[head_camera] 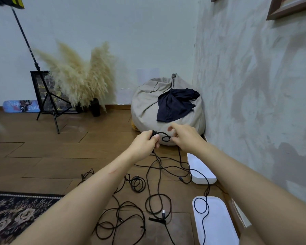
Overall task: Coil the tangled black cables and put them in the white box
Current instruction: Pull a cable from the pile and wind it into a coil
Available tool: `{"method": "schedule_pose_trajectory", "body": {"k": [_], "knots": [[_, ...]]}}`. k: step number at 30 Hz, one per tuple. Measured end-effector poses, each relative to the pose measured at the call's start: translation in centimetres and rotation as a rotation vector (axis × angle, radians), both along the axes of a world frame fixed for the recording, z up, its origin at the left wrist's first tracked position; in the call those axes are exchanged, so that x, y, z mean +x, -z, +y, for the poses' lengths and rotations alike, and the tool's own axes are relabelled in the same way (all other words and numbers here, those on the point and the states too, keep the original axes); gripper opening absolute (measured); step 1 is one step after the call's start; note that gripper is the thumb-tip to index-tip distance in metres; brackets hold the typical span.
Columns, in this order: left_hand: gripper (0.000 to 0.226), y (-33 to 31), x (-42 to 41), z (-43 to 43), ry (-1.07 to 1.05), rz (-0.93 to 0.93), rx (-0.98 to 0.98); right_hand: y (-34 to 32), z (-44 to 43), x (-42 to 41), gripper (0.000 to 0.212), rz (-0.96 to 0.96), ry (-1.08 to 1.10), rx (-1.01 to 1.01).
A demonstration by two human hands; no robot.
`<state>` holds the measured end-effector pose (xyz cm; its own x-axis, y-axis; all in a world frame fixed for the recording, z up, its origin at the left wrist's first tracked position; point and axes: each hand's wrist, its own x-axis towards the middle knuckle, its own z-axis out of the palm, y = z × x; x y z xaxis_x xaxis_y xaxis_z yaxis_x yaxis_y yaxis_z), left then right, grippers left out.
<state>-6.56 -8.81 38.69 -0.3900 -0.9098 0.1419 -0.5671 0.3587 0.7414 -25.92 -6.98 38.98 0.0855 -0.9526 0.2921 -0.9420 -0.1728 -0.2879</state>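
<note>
Several black cables (155, 212) sprawl on the floor (60, 156) under my arms, one strand crossing the white box (217, 227) at my right. Farther out, my left hand (145, 141) clenches the gathered turns. My right hand (185, 137) fingers (175, 138) pinch a small loop (165, 138) just beside it, and the slack trails back towards me.

Wooden floor (42, 149): we note loose black cables (159, 183) sprawled centre, white box (217, 227) by the right wall, patterned rug (11, 214) lower left, beanbag (145, 106) and tripod (48, 103) farther back.
</note>
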Motion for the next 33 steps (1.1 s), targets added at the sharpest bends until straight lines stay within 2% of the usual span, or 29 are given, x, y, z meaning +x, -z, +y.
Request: {"method": "schedule_pose_trajectory", "body": {"k": [5, 12, 16, 20, 24, 26, 28, 31, 33], "knots": [[0.032, -0.1, 0.1, 0.1, -0.008, -0.01, -0.006, -0.4, 0.1, -0.9, 0.024, 0.048, -0.017, 0.026], [0.031, -0.2, -0.3, 0.5, -0.009, 0.022, -0.002, -0.5, 0.9, -0.4, 0.026, -0.135, -0.077, 0.185], [0.033, -0.3, -0.3, 0.4, -0.022, 0.05, -0.008, -0.1, 0.5, -0.4, 0.014, -0.298, -0.086, 0.176], [0.031, -0.2, 0.3, 0.0, -0.055, 0.08, 0.001, -0.9, 0.5, -0.7, 0.017, -0.465, -0.089, 0.177], [0.031, -0.1, 1.1, -0.5, -0.14, 0.113, 0.002, -1.7, 0.5, -1.3, 0.008, -0.371, -0.053, 0.127], [0.031, -0.1, 1.4, -0.7, -0.14, 0.104, -0.004, -1.7, 0.5, -1.5, 0.004, -0.404, -0.069, 0.152], [0.03, 0.0, 1.4, -0.7, -0.107, 0.087, -0.001, -1.7, 0.6, -1.3, 0.005, -0.537, -0.097, 0.181], [0.029, 0.3, 1.2, -0.6, -0.08, 0.072, 0.0, -1.9, 1.0, -0.8, 0.007, -1.015, -0.179, 0.298], [0.029, 0.4, 1.2, -0.6, -0.081, 0.088, -0.002, -2.3, 1.2, -0.7, 0.008, -1.223, -0.224, 0.407]]}}
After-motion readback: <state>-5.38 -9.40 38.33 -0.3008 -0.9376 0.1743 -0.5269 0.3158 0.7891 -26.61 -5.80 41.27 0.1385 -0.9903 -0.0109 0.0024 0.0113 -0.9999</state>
